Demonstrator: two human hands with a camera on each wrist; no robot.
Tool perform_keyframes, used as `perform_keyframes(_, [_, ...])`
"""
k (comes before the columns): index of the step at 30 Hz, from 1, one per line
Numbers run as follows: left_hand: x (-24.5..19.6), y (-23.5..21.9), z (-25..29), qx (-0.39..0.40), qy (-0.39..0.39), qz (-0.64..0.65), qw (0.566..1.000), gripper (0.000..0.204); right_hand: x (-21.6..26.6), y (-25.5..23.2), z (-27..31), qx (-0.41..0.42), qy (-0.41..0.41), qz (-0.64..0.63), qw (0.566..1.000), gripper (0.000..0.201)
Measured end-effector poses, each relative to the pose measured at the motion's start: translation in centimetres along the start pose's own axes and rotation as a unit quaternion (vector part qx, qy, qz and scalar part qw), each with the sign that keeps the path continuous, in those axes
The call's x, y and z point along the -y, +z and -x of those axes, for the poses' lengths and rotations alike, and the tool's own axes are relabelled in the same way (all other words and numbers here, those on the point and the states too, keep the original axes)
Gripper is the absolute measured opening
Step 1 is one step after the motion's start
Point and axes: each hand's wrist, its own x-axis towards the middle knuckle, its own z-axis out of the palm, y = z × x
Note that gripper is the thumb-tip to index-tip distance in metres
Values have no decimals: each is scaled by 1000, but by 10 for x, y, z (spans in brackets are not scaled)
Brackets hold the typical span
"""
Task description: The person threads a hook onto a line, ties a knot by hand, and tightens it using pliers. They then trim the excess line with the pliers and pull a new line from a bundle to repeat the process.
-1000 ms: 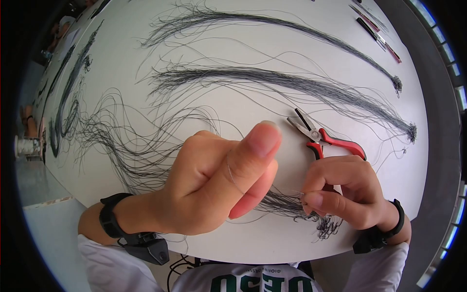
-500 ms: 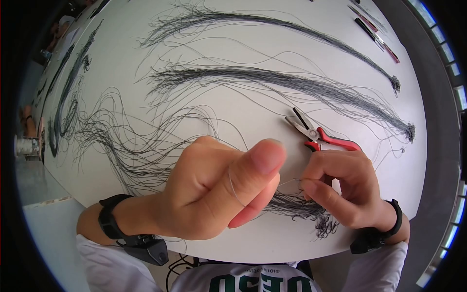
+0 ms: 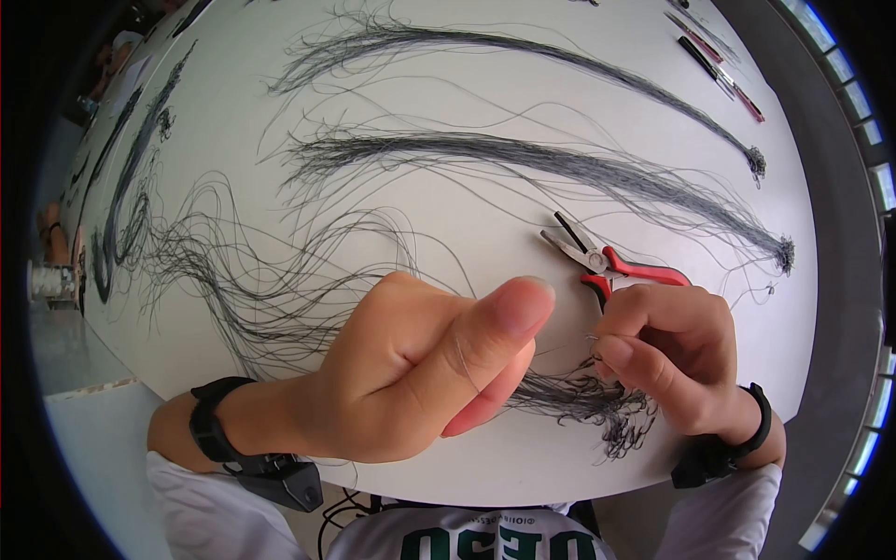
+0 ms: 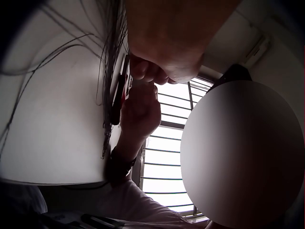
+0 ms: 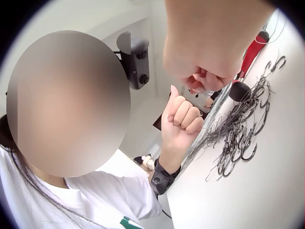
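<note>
My left hand (image 3: 411, 373) is a fist with the thumb on top, a thin fishing line (image 3: 463, 359) passing round the thumb. To its right my right hand (image 3: 677, 359) pinches a small fish hook (image 3: 591, 338) between thumb and forefinger; most of the hook is hidden by the fingertips. A fine strand runs between the two hands. Below them lies a bundle of dark lines (image 3: 560, 387) with a cluster of fish hooks (image 5: 248, 152) at its right end. Red-handled pliers (image 3: 644, 271) lie with jaws apart, just beyond the right hand.
Two more bundles, a nearer one (image 3: 523, 154) and a farther one (image 3: 551, 47), stretch across the white table (image 3: 485, 93). Loose strands (image 3: 252, 317) spread at left. Pen-like tools (image 3: 714, 65) lie at the far right; a spool (image 3: 51, 280) stands at the left edge.
The right hand has risen from over the hook cluster and shifted slightly right, still pinching. The left fist has lowered slightly toward me, the line staying round its thumb.
</note>
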Motion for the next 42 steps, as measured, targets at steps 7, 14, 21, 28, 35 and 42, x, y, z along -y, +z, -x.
perform_keyframes(7, [-3,-1,-1,-1,-1,-23,1000,63,4,-5,1,53,84,-178,979,13])
perform_keyframes(14, [-1,-3,-1,0,3,-14,1000,66,5,-9,1,83,179,-316,928,14])
perform_keyframes(21, [6,-3,-5,-31,38,51,997,66,2,-7,3,84,133,-293,943,12])
perform_keyframes(28, [-4,0,-6,-46,-48,-49,997,12,3,-2,2,51,-56,17,997,6])
perform_keyframes(35, [-3,1,-3,-9,-15,-172,985,12,3,1,-2,6,-139,161,977,5])
perform_keyframes(42, [2,0,-4,-29,30,-197,980,12,1,2,-3,-21,-191,274,942,13])
